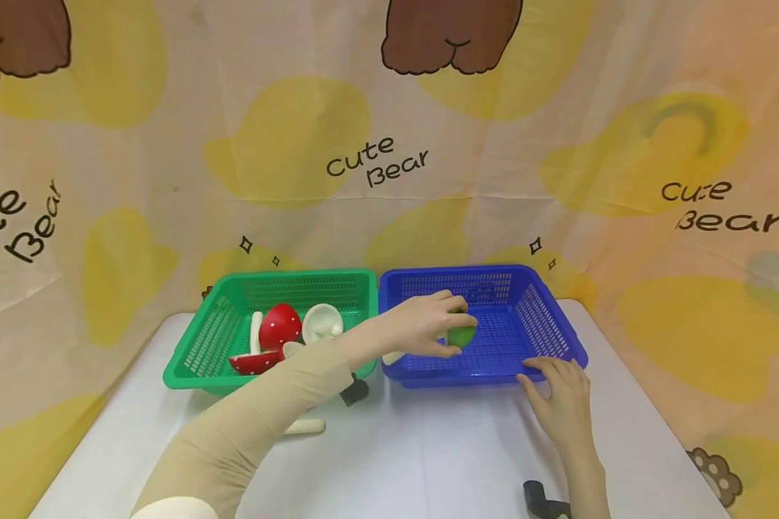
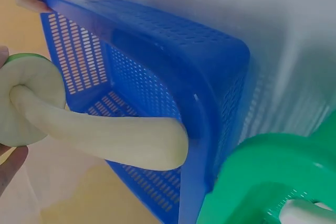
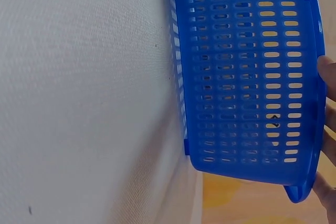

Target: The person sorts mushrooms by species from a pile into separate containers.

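Note:
My left hand [image 1: 428, 324] grips a toy mushroom [image 1: 462, 336] by its green cap, above the left part of the blue basket [image 1: 457, 378]. In the left wrist view the mushroom's long cream stem [image 2: 126, 137] points away from the hand, overlapping the basket's rim. Its pale underside faces the camera, and fingertips hold the cap's edge. At the basket's front right corner, my right hand [image 1: 561, 393] pinches the rim, with fingers on both sides of it. Fingertips [image 3: 326, 77] show along that rim in the right wrist view.
To the left, beside the blue basket, a green basket [image 1: 188, 373] holds red mushroom pieces [image 1: 280, 326] with white dots and a white cap turned underside up [image 1: 322, 322]. A cream stem [image 1: 306, 427] lies on the white table before it. A patterned cloth [image 1: 285, 223] hangs behind.

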Demonstrator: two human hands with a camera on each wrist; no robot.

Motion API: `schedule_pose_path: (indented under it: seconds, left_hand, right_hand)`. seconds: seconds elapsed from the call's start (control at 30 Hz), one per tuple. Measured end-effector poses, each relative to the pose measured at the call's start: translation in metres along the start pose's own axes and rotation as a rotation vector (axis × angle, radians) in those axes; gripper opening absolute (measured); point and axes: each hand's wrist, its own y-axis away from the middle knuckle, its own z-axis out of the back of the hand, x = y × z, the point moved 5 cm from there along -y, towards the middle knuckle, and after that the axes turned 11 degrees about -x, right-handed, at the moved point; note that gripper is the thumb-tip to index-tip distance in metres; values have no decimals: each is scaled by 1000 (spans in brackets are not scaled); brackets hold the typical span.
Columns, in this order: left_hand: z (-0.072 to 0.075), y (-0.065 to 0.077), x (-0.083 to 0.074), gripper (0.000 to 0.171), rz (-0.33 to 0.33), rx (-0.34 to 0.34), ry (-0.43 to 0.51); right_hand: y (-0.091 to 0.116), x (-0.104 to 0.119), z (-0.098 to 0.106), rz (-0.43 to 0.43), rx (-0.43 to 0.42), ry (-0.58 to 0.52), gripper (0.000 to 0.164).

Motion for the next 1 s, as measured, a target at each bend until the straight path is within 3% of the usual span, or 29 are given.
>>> schedule_pose_path:
  seconds: [0.23, 0.47, 0.8, 1.0]
  left_hand:
    - [-14, -19, 3, 45, -14, 57, -22]
    - [-39, -29, 3, 48, -11, 164, -34]
    - [-71, -24, 7, 46, 72, 226, 9]
    - [-85, -19, 6, 45, 77, 251, 28]
  right_hand:
    - [-1, 0, 0, -1, 2, 4, 24]
    - [-2, 2, -1, 2, 5, 11, 24]
    - [-3, 3, -2, -1, 37, 22, 24]
    - [-2, 3, 1, -1, 28, 29, 24]
